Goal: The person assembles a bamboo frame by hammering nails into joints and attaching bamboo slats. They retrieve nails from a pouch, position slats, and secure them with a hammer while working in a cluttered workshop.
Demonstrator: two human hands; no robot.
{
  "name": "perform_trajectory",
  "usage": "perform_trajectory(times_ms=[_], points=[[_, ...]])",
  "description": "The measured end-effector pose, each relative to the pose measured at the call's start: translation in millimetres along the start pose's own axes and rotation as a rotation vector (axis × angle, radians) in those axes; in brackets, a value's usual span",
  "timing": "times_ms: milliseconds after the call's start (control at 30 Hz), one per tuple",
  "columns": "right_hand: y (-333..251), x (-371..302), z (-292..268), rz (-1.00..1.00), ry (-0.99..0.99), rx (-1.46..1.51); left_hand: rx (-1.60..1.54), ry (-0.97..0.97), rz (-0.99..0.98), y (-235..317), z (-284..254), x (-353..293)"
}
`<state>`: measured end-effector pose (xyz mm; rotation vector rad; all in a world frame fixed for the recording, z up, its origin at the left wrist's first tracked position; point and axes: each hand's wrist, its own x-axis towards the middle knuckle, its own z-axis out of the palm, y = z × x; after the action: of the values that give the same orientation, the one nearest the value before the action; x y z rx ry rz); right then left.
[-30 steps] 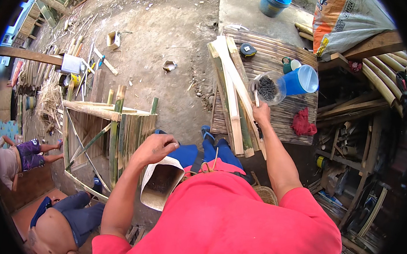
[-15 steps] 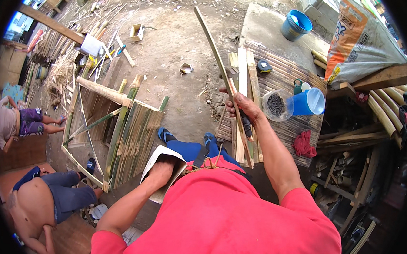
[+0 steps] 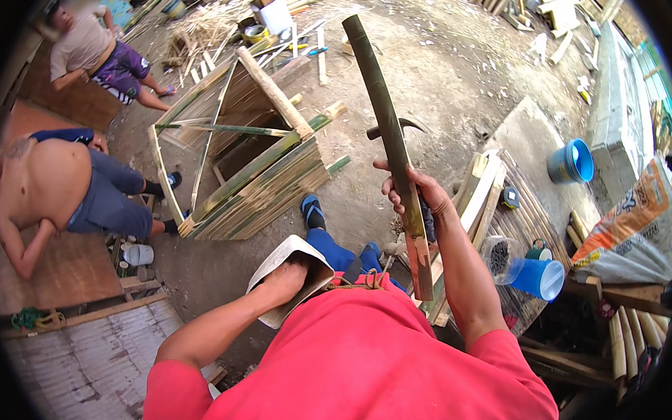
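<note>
A long green bamboo slat stands up in front of me, its broad face showing and a bare pale patch near its lower end. My right hand is closed around it together with a claw hammer, whose head pokes out behind the slat and whose dark handle runs under my palm. At my waist hangs a white open-topped pouch. My left hand reaches inside it, so its fingers are hidden. Left of the pouch stands a bamboo frame partly covered with slats.
Right of me, a slatted bamboo bench carries a clear tub of nails, a blue container, a tape measure and planks. A blue bucket stands beyond. Two people sit at left.
The view has swung, shifting the surroundings. The slat has turned from its narrow edge to its broad face, and the hammer head now shows. My left hand stays inside the pouch.
</note>
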<state>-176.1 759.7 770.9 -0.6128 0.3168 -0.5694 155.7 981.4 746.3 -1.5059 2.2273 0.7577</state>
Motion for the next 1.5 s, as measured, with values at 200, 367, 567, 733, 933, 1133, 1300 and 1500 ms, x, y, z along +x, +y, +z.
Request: perform_trajectory(times_ms=[200, 367, 567, 733, 933, 1133, 1300, 1500], points=[[20.4, 47.8, 26.3, 0.3, 0.008, -0.479, -0.221, 0.02, -0.143, 21.5, -24.4, -35.8], [52.9, 75.0, 39.0, 0.49, 0.086, -0.724, -0.437, 0.078, -0.085, 27.5, -72.1, -69.1], [80.3, 104.2, 54.5, 0.53, -0.163, -0.813, -0.514, 0.582, -0.08, -15.9, -123.3, -60.3], [81.0, 150.0, 67.5, 0.675, -0.304, -0.931, -0.049, 1.166, -0.154, -70.2, -114.3, -4.0], [94.7, 211.9, 63.5, 0.766, -0.395, -1.004, -0.403, 0.803, -0.231, -149.0, -66.8, 16.5], [135.6, 310.1, 70.5, 0.438, -0.043, -1.888, -0.518, 0.745, -0.535, -257.1, -36.0, 57.8], [167.2, 414.6, 48.3, 0.079, 0.048, -1.955, -0.575, 0.865, -0.745, -360.0, -13.9, 93.0], [183.4, 469.6, 7.3, 0.119, 0.161, -2.02, -0.586, 0.756, -0.864, -430.8, 4.1, 129.5]])
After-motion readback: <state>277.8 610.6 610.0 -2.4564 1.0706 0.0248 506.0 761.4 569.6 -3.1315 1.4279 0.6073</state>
